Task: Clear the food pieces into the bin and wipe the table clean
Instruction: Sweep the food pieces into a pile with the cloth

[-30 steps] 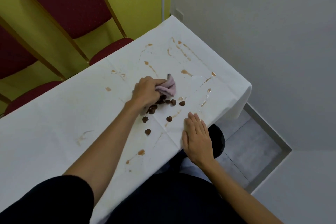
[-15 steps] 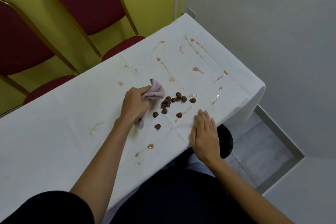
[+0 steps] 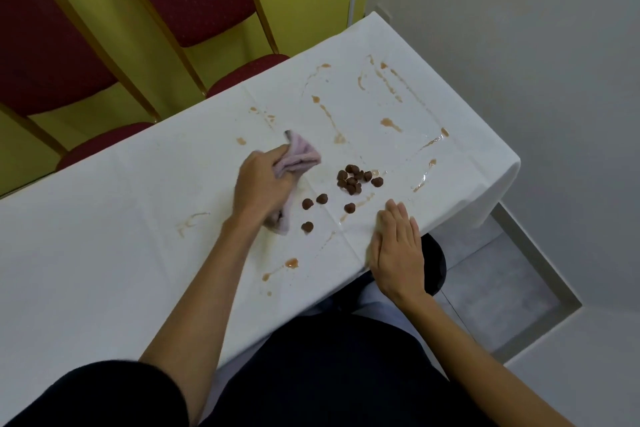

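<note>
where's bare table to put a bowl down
Bare table lies left of the left hand, along the chairs, apart from one faint smear. Crowded: food pieces between the left and right hand; stains streak the far end.

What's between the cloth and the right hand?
Head view: four loose brown food pieces and a thin smear on the tablecloth, between the pink cloth in the left hand and the right hand.

Head cam; looks fwd & down on table (image 3: 104, 253); close
</note>
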Action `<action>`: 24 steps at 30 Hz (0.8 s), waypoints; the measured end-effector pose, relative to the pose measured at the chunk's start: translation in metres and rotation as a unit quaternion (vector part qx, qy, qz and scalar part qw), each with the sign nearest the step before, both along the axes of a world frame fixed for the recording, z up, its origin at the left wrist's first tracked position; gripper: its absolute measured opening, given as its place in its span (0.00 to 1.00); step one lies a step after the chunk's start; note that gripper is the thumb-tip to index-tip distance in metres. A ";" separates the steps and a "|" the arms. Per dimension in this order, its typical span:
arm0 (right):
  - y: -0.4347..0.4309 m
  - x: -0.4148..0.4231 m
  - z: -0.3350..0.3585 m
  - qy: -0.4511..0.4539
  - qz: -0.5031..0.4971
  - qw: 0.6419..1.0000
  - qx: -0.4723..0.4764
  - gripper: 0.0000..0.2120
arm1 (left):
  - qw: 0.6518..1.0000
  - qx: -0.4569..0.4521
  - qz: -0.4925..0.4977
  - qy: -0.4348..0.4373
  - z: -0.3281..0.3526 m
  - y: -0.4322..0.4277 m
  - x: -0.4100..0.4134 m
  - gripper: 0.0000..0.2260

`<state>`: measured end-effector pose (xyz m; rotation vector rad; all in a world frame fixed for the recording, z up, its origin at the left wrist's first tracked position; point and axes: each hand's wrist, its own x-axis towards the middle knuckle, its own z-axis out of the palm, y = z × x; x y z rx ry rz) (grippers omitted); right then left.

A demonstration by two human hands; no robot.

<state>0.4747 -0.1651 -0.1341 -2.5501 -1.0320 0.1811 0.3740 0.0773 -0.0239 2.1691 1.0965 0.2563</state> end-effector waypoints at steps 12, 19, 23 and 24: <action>0.001 -0.001 0.004 0.001 -0.002 1.000 -0.011 0.21 | 0.992 -0.071 0.090 -0.048 -0.032 -0.078 0.009 0.16; 0.000 0.001 0.006 0.001 0.011 1.000 -0.023 0.23 | 0.990 -0.047 0.104 -0.087 -0.015 -0.057 0.034 0.18; -0.002 0.001 0.007 0.007 0.013 1.000 -0.020 0.22 | 0.991 -0.033 0.125 -0.035 -0.028 -0.039 0.026 0.17; -0.002 0.001 0.007 0.007 0.011 1.000 -0.018 0.22 | 0.992 -0.035 0.121 -0.024 -0.032 -0.039 0.026 0.17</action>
